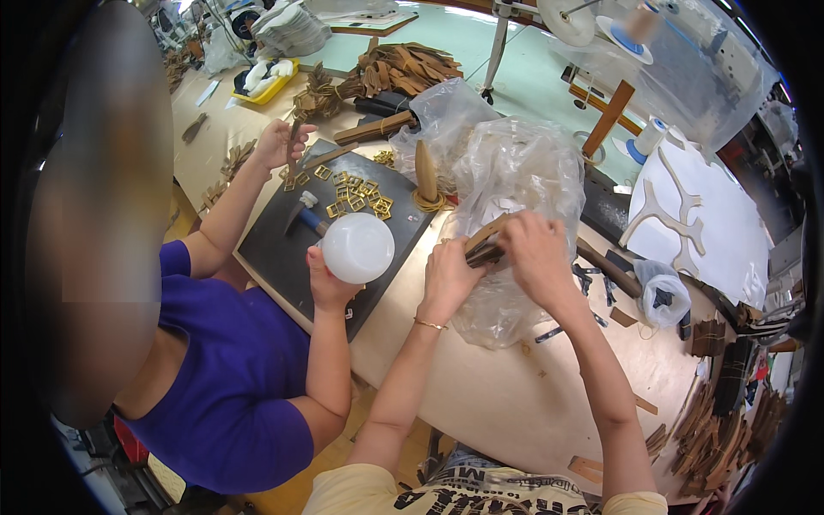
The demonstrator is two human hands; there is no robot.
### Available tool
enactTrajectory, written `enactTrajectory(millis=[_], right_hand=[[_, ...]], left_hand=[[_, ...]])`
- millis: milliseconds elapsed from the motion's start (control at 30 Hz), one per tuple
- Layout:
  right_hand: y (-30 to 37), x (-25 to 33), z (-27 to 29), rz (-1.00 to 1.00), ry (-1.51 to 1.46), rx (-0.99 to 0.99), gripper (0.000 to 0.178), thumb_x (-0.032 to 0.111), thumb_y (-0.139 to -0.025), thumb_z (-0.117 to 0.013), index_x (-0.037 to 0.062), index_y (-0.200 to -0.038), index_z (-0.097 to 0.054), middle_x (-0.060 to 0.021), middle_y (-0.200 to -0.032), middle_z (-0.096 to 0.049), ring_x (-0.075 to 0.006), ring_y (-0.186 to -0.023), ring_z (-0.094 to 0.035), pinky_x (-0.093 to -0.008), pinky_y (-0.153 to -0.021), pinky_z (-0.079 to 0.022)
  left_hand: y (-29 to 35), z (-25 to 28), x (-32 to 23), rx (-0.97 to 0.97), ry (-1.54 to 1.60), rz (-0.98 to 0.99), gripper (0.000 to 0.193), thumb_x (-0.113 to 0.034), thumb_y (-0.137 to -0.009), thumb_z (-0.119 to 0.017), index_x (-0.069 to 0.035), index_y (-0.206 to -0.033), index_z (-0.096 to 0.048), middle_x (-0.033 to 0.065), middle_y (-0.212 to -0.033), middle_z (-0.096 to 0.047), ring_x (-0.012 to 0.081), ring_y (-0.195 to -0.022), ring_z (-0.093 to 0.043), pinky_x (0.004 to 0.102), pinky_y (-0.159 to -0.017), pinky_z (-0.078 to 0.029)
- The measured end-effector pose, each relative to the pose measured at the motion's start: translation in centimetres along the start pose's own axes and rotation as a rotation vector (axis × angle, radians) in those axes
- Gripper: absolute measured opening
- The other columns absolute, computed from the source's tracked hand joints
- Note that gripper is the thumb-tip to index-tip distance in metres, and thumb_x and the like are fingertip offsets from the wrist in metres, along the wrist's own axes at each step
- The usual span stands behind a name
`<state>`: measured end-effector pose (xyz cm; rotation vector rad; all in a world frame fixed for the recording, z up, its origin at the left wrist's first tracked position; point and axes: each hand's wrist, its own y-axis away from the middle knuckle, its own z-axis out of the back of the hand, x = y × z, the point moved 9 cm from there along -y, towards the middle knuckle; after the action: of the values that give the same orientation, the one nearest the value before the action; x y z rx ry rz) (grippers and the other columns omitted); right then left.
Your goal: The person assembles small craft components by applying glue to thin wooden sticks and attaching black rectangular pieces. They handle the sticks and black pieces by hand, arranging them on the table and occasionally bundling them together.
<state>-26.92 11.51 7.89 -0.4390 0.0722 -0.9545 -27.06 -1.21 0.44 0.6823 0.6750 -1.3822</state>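
A small stack of brown leather-like strips (487, 240) is held over the table's middle, in front of a crumpled clear plastic bag (524, 163). My left hand (451, 276) wraps round the stack's near left end. The fingers of my right hand (538, 257) close on its other end from above, and some fingertips are hidden. The bag's lower part spreads beneath and between my hands. Close to my left hand, a co-worker's hand holds a round white container (358, 248); their other hand pinches a brown strip (295, 142).
A black board (279, 249) bears gold buckles (360, 193) and a blue-handled hammer (311, 219). A wooden stick (426, 172) stands upright behind it. Brown strips (408, 69) lie heaped at the back. White sheet (730, 232) and bundled strips (712, 421) lie right.
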Motion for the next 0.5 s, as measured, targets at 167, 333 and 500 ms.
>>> enactTrajectory(millis=[167,333,500], right_hand=[[-0.3,-2.5,1.8,-0.11,0.059,-0.15,0.016,0.014,-0.087,-0.065,0.0119,-0.102,-0.062,-0.005,-0.097,-0.06,-0.0239,-0.095,-0.059,-0.0376,-0.084,-0.04],[0.1,1.1,1.4,0.132,-0.171,-0.141,0.016,0.016,-0.083,-0.069,0.0134,-0.098,-0.065,-0.0024,-0.097,-0.061,-0.0215,-0.094,-0.058,-0.0365,-0.083,-0.04],[-0.4,2.2,-0.3,0.158,-0.163,-0.063,0.014,0.015,-0.08,-0.068,0.0152,-0.094,-0.065,-0.0002,-0.095,-0.06,-0.0181,-0.093,-0.059,-0.0355,-0.084,-0.04]], left_hand=[[-0.1,0.1,0.3,0.006,0.034,0.007,0.039,-0.02,-0.067,-0.087,0.002,-0.096,-0.072,0.0197,-0.086,-0.073,0.0335,-0.083,-0.072,0.0392,-0.076,-0.057],[-0.2,-0.4,0.8,0.024,0.035,0.034,0.035,-0.021,-0.07,-0.085,0.001,-0.093,-0.07,0.0238,-0.084,-0.07,0.0399,-0.084,-0.069,0.045,-0.075,-0.055],[-0.3,-0.5,0.9,0.003,0.004,0.023,0.033,-0.021,-0.069,-0.085,0.001,-0.09,-0.07,0.0232,-0.084,-0.071,0.0391,-0.083,-0.069,0.0442,-0.074,-0.055]])
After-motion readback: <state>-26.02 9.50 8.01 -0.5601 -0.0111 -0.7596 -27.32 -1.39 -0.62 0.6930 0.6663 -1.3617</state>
